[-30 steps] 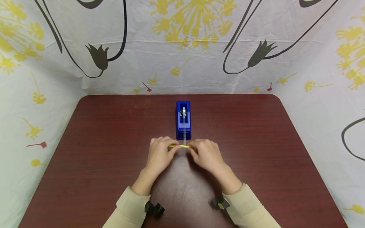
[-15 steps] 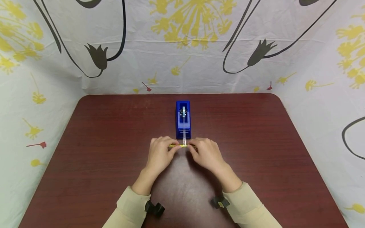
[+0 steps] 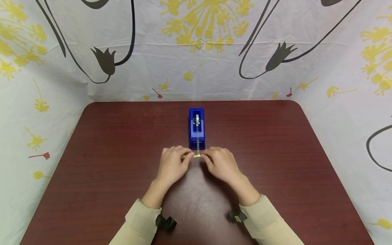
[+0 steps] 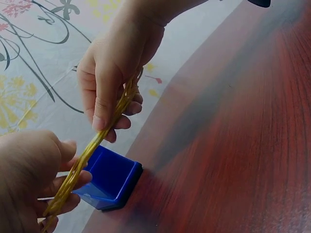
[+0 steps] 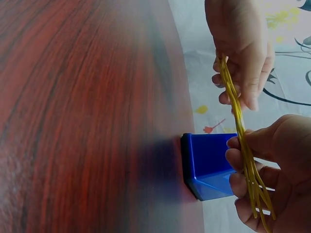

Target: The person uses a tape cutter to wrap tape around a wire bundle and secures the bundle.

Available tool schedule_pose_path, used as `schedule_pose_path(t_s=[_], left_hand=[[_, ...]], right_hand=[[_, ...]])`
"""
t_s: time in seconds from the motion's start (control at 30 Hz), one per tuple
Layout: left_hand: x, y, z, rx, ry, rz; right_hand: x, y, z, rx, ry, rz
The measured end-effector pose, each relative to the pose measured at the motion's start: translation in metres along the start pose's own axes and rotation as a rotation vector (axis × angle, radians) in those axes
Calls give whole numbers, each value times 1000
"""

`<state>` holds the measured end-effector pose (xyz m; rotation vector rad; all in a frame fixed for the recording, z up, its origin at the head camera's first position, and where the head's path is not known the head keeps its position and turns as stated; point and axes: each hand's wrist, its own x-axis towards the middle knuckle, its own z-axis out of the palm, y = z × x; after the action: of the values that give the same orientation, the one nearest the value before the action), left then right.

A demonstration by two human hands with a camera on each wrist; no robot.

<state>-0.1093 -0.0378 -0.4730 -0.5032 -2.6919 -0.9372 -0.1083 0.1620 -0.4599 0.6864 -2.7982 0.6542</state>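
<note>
Between the two hands runs a thin bundle of yellow strands (image 4: 77, 171), lying crosswise in the head view; the exact kind is hard to tell. My left hand (image 3: 173, 166) pinches its left part between thumb and fingers, and loose ends spread past the fingers. My right hand (image 3: 221, 164) holds the right part, mostly hidden by the fingers in the head view. A blue tape dispenser (image 3: 192, 134) stands just beyond the hands. From its front a strip of clear tape (image 3: 198, 146) stretches to the bundle in the gap between the hands.
The dark red wooden table (image 3: 122, 136) has rounded far corners. A white patterned cloth (image 3: 220, 75) hangs behind and along both sides. Black wrist devices (image 3: 166, 223) sit at the cuffs of the light sleeves (image 3: 139, 219).
Both hands have edged slightly forward, still holding the bundle. Less of the bundle shows at the right fingers than a second ago. The dispenser stays in place.
</note>
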Motion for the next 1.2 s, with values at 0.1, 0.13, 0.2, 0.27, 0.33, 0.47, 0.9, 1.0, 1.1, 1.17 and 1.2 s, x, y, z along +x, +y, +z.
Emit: schedule_pose_path(t_s=[0.1,0.13,0.2,0.27,0.33,0.47,0.9,1.0,1.1,1.17,1.2], left_hand=[[1,1,-1,41,-27,-3],[2,2,-2,54,-37,-5],[2,2,-3,74,-49,-10],[2,2,-3,85,-59,-20],[1,2,-2,85,-65,-27],[1,1,0,73,-65,-34],[1,1,0,41,-65,-54],[1,1,0,36,-72,-66],[1,0,0,32,-74,-70],[1,0,0,31,-70,-69],[1,0,0,31,-66,-67]], right_hand=[[0,0,0,8,0,1],[0,0,0,11,0,2],[0,0,0,18,-3,6],[0,-1,-1,21,-7,11],[0,-1,-1,21,-10,18],[0,-1,-1,21,-18,27],[1,-2,-2,30,-30,47],[1,-1,-2,33,-27,48],[1,-1,-2,37,-24,50],[1,-1,-2,39,-22,52],[1,-1,-2,41,-21,53]])
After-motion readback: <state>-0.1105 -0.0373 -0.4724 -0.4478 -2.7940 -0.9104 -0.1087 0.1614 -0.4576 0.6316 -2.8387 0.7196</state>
